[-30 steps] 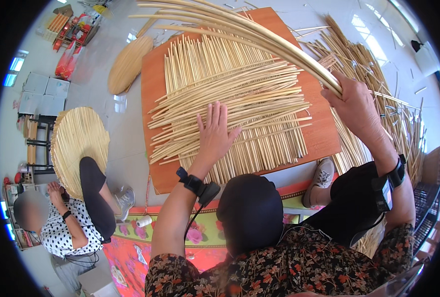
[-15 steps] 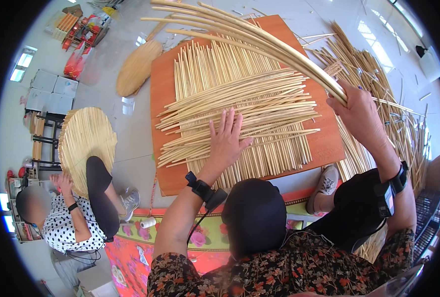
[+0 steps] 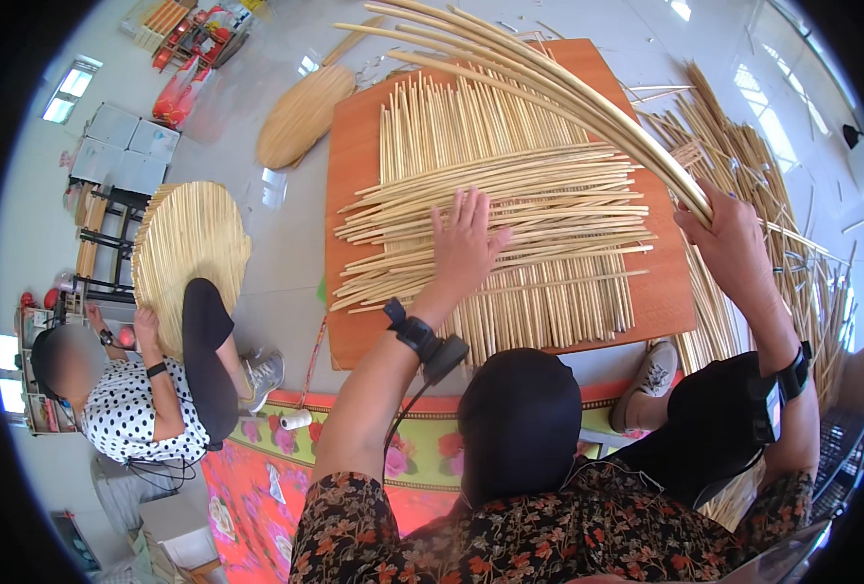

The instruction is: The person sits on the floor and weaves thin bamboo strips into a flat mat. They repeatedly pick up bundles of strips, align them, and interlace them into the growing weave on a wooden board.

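My left hand point(image 3: 465, 243) lies with fingers spread on a layer of loose pale stalks point(image 3: 558, 206), which run left to right. Beneath these is a mat of parallel stalks point(image 3: 471, 122), set crosswise on an orange-brown board point(image 3: 354, 146). Raised at the board's right side, my right hand point(image 3: 732, 238) is closed around the near end of a bundle of long pale stalks point(image 3: 602, 112). The bundle bends away to the upper left, its far ends fanned out above the mat.
To the left, another person point(image 3: 140, 409) sits with a round stalk mat point(image 3: 189, 258). An oval mat point(image 3: 306, 115) lies beyond the board's left corner. Many stalks point(image 3: 777, 195) are heaped on the floor at right. A white spool point(image 3: 296, 419) rests on flowered cloth.
The view has shifted slightly. My left hand has slid a little farther away over the loose stalks; my right hand keeps its hold. The other person's hands have moved apart.
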### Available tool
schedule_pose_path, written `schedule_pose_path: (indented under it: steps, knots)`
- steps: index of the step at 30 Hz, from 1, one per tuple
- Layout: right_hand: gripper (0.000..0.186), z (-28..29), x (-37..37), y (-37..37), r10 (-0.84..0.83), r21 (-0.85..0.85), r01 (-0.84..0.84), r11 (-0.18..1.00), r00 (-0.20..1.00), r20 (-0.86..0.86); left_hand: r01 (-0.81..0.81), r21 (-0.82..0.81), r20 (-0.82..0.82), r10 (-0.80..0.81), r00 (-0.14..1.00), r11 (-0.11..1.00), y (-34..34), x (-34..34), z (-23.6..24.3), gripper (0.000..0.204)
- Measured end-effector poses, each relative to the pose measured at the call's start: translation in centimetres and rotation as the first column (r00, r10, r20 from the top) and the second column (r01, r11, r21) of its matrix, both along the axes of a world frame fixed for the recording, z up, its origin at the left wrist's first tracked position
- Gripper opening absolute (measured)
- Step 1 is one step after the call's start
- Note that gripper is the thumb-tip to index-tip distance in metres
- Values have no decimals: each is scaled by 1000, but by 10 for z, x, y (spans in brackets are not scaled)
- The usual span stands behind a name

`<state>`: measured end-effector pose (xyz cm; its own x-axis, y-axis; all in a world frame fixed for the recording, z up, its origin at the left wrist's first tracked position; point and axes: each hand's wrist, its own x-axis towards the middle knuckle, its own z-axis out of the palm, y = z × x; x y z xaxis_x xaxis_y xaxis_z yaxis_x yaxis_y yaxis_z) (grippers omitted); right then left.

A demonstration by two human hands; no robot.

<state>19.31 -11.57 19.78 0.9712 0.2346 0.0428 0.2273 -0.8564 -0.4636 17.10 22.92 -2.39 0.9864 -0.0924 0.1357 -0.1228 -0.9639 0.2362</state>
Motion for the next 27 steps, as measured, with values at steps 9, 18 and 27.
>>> schedule_pose_path:
  steps: [9,18,27]
  knots:
    - [24,-5,1,0,17,22,-17,1000,1000,16,-35,56,-68,39,997,998,1,-10,-6,85]
    - [24,-3,1,5,17,13,-17,1000,1000,8,-22,31,-99,25,995,999,0,-2,2,82]
    - [23,-1,0,7,22,30,-21,999,1000,-19,-20,86,-53,24,998,996,2,-12,5,72]
